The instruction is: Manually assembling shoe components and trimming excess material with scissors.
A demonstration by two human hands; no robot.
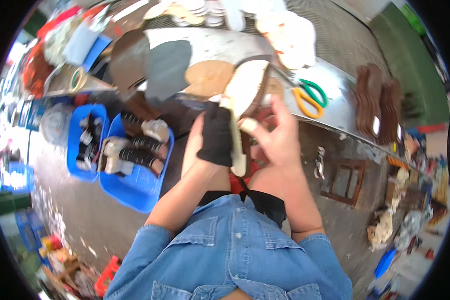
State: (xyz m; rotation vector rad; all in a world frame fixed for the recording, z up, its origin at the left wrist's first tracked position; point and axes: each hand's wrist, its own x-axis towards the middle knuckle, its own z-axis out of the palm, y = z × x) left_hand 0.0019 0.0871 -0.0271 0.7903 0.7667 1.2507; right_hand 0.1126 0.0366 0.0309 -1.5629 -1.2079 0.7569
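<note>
A long cream shoe sole with a dark brown edge is held upright above my lap, at the front edge of the bench. My left hand, in a black fingerless glove, is closed round its left side, thumb at the top. At the right edge of the sole is my bare right hand; its thumb presses near the edge and its other fingers curl partly out of sight behind. Just beyond the hands lie a tan sole-shaped piece and a dark grey piece of sheet material.
Green-handled scissors and a yellow-orange handle lie on the metal bench to the right. Stacked brown soles stand farther right. White soles lie at the back. Blue bins with shoe parts stand on the floor at left.
</note>
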